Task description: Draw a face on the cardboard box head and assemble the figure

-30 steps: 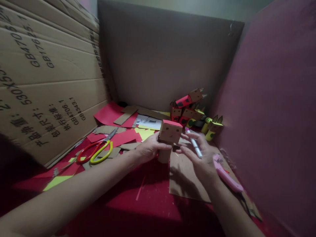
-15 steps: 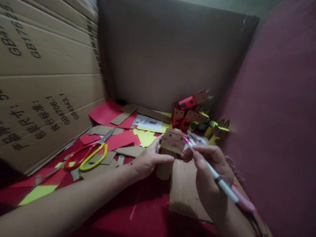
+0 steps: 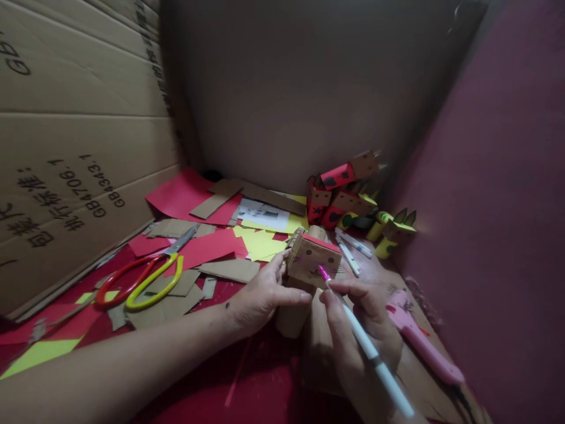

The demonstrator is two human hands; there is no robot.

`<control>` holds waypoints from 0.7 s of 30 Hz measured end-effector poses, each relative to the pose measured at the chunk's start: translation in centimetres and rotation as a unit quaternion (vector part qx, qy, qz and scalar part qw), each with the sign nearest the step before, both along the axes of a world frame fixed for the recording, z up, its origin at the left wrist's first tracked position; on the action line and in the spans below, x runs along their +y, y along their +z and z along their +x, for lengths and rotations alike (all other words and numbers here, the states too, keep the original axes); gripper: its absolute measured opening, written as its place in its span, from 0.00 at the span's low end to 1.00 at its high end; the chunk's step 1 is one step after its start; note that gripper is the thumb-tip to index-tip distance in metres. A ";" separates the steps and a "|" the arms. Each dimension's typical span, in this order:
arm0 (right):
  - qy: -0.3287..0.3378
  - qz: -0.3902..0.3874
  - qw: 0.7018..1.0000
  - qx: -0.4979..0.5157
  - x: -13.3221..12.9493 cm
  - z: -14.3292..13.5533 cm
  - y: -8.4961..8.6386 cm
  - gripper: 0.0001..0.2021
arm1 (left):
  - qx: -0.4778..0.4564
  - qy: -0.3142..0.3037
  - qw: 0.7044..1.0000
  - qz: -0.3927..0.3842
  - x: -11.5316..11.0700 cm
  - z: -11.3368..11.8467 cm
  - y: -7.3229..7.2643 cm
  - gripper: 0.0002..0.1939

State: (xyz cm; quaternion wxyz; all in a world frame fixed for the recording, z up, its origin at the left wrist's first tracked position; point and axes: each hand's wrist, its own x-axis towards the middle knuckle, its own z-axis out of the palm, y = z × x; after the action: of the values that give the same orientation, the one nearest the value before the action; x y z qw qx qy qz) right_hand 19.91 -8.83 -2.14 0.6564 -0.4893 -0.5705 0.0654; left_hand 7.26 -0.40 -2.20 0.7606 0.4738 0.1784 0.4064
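A cardboard animal figure with a drawn face, pink cheeks and a red strip on top is gripped from its left side by my left hand. Its thumb lies across the front below the face, and the other fingers go behind. My right hand pinches a white marker with a pink tip. That tip meets the figure's face near the mouth; whether it touches, I cannot tell for sure. Beneath the right hand lies a flat cardboard piece, partly covered.
Scissors with red and yellow handles lie left among paper and cardboard scraps. More markers rest behind the figure. A pink glue gun is at right. Finished-looking cardboard animals stand at the back. Cardboard walls enclose the left and rear.
The marker tip has moved from the figure's right cheek down and left to near its mouth. The figure has tilted slightly, showing its red top. The camera view has shifted somewhat.
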 end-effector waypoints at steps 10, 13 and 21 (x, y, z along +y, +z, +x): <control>-0.001 -0.001 1.000 -0.018 -0.3 0.0 -0.1 0.06 | 0.021 -0.005 1.000 0.016 -0.1 -0.4 -0.1 0.40; 0.000 -0.004 1.000 -0.020 -0.3 0.1 -0.3 0.06 | 0.028 0.000 1.000 0.014 -0.1 -0.5 -0.1 0.40; 0.003 -0.009 1.000 -0.021 -0.1 0.1 -0.4 0.06 | 0.034 0.005 0.999 0.015 0.0 -0.4 -0.1 0.40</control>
State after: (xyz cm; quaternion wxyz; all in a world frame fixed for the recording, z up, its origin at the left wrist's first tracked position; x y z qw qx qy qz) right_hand 20.05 -8.93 -2.54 0.6398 -0.4945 -0.5850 0.0627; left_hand 6.84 -0.37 -2.25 0.7450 0.4976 0.2003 0.3966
